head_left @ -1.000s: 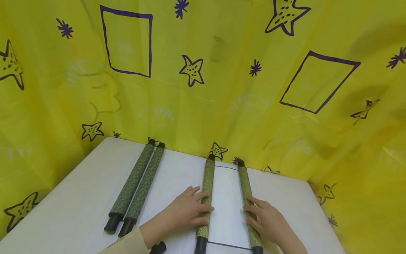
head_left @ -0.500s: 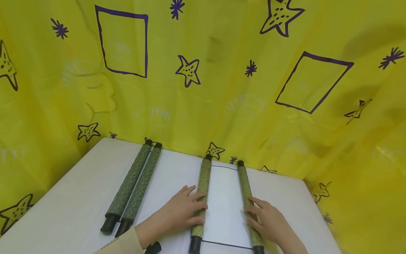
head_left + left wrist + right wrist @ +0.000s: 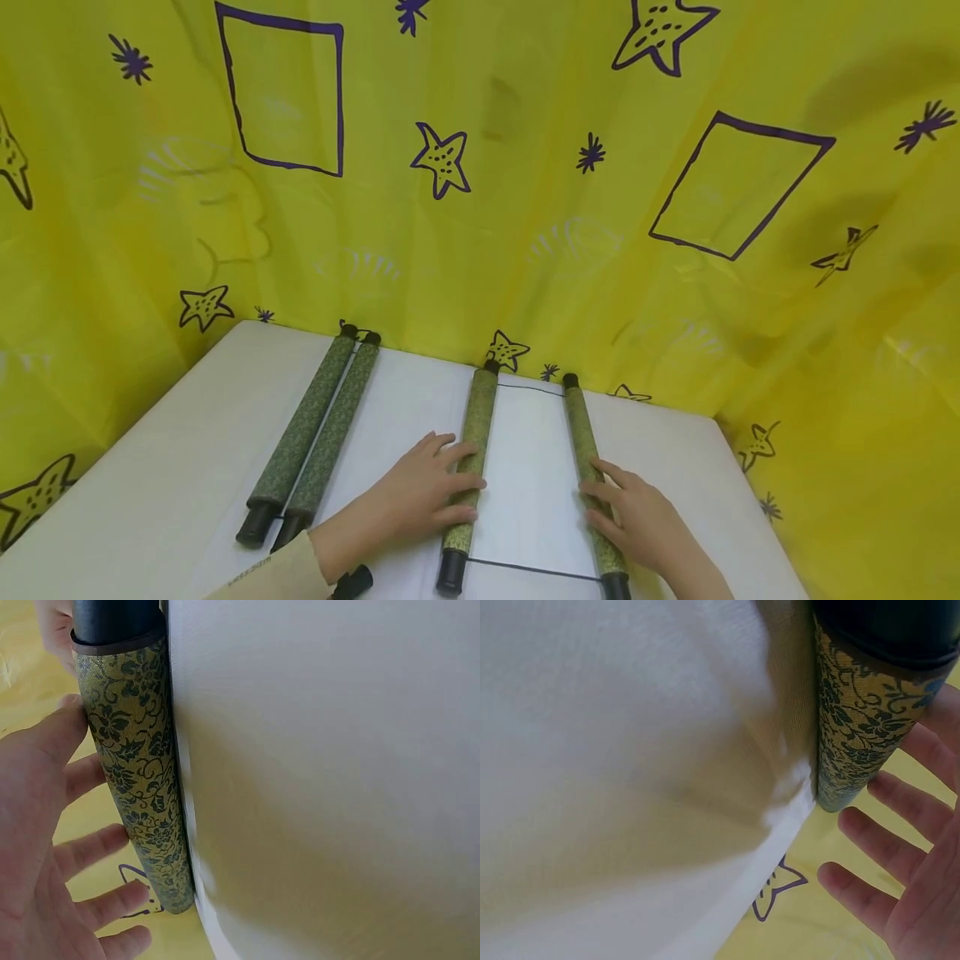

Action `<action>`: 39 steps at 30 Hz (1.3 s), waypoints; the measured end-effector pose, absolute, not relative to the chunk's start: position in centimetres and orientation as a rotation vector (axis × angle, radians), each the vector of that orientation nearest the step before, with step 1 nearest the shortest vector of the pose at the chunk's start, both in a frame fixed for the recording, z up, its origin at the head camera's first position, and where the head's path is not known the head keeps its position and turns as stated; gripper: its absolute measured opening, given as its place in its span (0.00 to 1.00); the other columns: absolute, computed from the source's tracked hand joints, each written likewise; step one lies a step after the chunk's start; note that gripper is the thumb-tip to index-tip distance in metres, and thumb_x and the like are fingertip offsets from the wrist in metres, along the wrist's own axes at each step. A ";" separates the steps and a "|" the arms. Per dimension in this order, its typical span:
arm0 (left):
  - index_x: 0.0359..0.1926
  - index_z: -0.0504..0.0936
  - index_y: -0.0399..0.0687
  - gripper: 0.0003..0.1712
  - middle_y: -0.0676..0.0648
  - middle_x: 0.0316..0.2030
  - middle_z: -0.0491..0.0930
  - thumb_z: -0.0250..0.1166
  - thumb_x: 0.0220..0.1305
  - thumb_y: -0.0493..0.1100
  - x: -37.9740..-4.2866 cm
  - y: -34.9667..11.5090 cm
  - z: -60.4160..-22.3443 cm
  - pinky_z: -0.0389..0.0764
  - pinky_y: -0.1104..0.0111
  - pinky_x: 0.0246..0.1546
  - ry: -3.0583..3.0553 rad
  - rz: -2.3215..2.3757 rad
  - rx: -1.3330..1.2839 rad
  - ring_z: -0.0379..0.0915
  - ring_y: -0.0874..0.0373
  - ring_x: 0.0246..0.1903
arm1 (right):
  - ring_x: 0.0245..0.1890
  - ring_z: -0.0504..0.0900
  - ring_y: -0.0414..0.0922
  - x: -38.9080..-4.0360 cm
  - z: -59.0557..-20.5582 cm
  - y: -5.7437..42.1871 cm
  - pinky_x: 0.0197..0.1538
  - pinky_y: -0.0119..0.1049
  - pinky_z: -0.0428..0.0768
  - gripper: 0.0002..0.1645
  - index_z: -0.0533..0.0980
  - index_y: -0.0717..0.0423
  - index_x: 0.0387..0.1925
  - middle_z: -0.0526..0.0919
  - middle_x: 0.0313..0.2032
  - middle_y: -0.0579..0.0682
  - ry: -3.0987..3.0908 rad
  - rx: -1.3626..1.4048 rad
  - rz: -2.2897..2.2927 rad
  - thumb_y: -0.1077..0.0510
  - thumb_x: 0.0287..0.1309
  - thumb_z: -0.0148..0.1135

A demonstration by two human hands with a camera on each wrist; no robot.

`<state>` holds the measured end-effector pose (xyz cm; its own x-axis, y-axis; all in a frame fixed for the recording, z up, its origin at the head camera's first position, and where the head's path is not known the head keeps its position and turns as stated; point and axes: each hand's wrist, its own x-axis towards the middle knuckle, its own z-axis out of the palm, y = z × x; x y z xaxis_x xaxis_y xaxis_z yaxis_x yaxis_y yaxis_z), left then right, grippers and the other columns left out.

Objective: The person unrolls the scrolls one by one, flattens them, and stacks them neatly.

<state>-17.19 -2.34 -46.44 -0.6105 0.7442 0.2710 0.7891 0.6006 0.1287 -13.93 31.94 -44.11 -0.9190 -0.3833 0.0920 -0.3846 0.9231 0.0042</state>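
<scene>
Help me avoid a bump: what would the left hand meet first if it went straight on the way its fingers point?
The left hand, past the yellow-green rod under its fingers, would probably meet the other yellow-green rod near the right hand; height is unclear, so it might pass above.

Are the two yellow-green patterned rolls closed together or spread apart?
Spread apart: a white surface shows between the left roll and the right roll.

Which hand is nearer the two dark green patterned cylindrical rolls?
Left. The left hand is right of the green rolls, touching the nearer yellow floral fabric roll; the right hand is farther right, at the other yellow roll.
</scene>
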 end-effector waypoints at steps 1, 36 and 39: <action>0.56 0.74 0.69 0.25 0.50 0.65 0.59 0.48 0.62 0.67 -17.2 -2.4 -46.5 0.53 0.46 0.60 -2.639 -0.350 -1.276 0.55 0.40 0.62 | 0.55 0.72 0.50 -13.9 -44.1 32.0 0.50 0.47 0.74 0.21 0.80 0.40 0.46 0.69 0.60 0.49 -2.983 0.613 0.021 0.40 0.50 0.63; 0.50 0.79 0.65 0.21 0.50 0.60 0.67 0.53 0.62 0.64 -17.3 -4.3 -45.9 0.53 0.46 0.60 -2.652 -0.396 -1.235 0.56 0.44 0.62 | 0.52 0.75 0.49 -13.5 -43.6 33.2 0.48 0.46 0.75 0.20 0.80 0.42 0.46 0.73 0.57 0.50 -2.965 0.616 -0.035 0.44 0.49 0.65; 0.50 0.79 0.63 0.22 0.53 0.62 0.65 0.51 0.62 0.64 -17.3 -4.5 -45.8 0.53 0.45 0.60 -2.659 -0.383 -1.240 0.54 0.41 0.63 | 0.50 0.76 0.50 -13.5 -43.5 33.2 0.47 0.47 0.75 0.19 0.80 0.40 0.45 0.73 0.57 0.51 -2.987 0.577 -0.024 0.44 0.48 0.66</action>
<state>-17.26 -4.54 -45.75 -0.6351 0.7233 0.2710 0.7704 0.6185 0.1547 -13.48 33.16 -43.50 -0.9234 -0.3721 0.0942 -0.3705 0.9282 0.0345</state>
